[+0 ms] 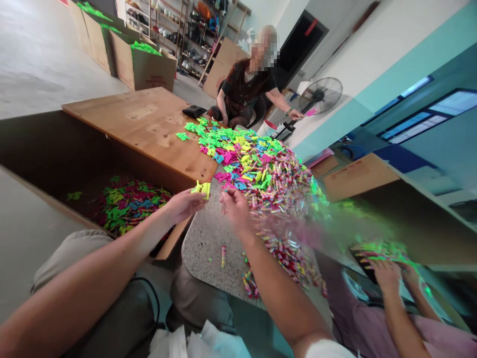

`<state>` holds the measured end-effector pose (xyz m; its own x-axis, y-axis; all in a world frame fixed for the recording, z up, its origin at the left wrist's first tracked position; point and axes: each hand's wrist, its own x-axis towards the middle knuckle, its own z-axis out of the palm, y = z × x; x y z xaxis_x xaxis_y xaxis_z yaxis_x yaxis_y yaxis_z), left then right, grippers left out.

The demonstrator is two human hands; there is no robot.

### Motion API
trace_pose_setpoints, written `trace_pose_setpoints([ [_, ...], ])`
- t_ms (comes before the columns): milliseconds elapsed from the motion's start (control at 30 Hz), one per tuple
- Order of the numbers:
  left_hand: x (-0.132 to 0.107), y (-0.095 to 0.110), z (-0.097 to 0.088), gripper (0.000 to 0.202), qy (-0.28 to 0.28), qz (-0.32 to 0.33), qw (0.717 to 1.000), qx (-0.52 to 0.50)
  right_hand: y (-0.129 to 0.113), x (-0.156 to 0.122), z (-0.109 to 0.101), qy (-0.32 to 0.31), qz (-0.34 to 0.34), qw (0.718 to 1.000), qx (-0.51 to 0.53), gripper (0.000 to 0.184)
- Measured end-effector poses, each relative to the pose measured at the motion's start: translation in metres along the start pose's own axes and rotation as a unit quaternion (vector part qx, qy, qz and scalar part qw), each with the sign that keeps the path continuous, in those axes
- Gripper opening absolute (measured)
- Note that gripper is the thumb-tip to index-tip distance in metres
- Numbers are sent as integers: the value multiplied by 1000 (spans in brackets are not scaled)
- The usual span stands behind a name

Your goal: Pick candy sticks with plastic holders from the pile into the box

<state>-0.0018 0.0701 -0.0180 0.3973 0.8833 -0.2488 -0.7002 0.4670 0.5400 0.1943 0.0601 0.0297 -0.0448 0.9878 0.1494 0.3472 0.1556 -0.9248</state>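
Note:
My left hand (185, 205) pinches a small yellow plastic piece (203, 189) with a toothed, comb-like edge, over the corner of the speckled table (203, 233). Close beside it on the right, my right hand (235, 209) has its fingertips pressed together. A tiny bluish bit shows there, too small to name. Beyond both hands spreads a heap of flat plastic pieces (244, 156) in green, yellow, pink and blue. It runs into a pile of small tubes (283, 179) with coloured ends. One such tube (223, 255) lies alone near the table's front edge.
At left, an open cardboard box (48, 144) holds mixed pieces, partly under a wooden board (149, 119). A seated person (248, 89) is across the table. A co-worker's hands (389, 276) handle a blurred batch at right, near another box (361, 176). A fan (320, 97) stands behind.

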Motion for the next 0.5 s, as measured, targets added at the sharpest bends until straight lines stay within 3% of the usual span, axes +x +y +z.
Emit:
trace_pose_setpoints([
  [133,2,-2,-1,28,-4,4,1000,3,0,-2,6,3,37,994,102,28],
  [500,1,-6,2,28,-5,32,999,35,-3,-6,19,-4,49,993,103,28],
])
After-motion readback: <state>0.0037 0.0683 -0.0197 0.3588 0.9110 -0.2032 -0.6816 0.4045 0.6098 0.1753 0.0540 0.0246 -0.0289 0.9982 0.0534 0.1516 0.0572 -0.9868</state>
